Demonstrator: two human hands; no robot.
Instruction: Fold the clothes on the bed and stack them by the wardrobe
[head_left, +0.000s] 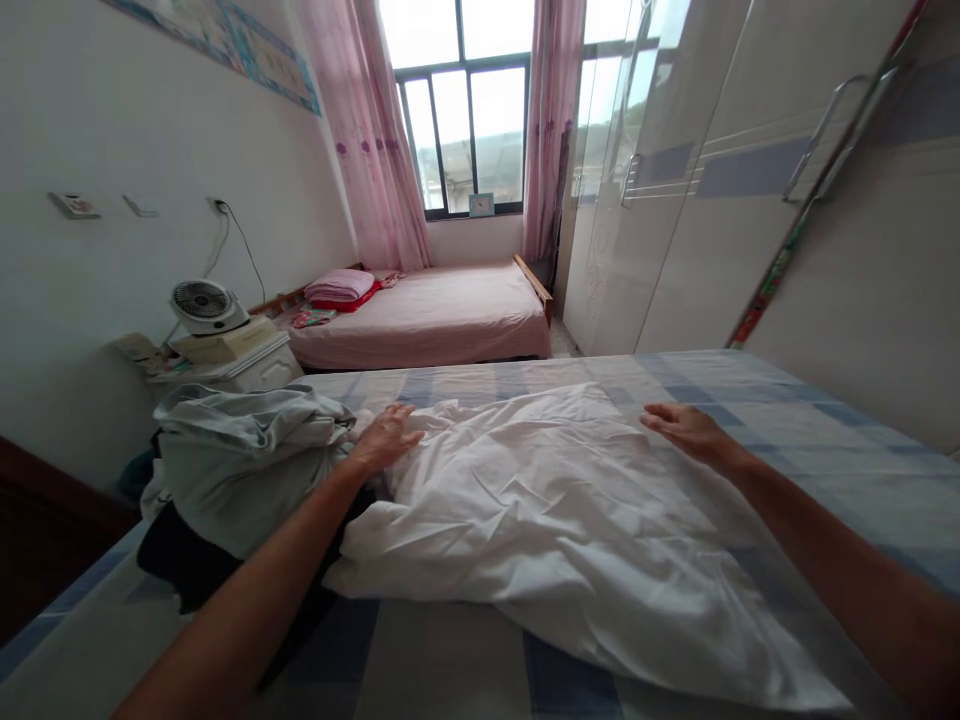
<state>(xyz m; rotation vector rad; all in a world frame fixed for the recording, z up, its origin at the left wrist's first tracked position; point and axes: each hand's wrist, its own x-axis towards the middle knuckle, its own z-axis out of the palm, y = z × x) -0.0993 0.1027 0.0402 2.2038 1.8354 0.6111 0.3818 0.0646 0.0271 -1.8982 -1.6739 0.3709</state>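
Observation:
A rumpled white cloth garment (525, 500) lies spread over the blue-and-white checked bedding in front of me; its exact kind is unclear. My left hand (386, 438) is at the garment's far left corner, fingers apart, with no cloth visibly gripped. To the right, my right hand (686, 428) hovers just off the garment's right side, its fingers held close together, slightly blurred; whether anything thin is between them cannot be made out. Beside my left forearm is a pile of grey-green clothes (247, 450), with a black garment (187, 560) under it.
The checked bed (810, 440) reaches to both sides. Beyond it stands a second bed (450, 320) with pink bedding and folded covers (343, 286). A small fan (206, 305) sits on a white cabinet (262, 368) at left. Tall glossy wardrobe doors (675, 230) line the right.

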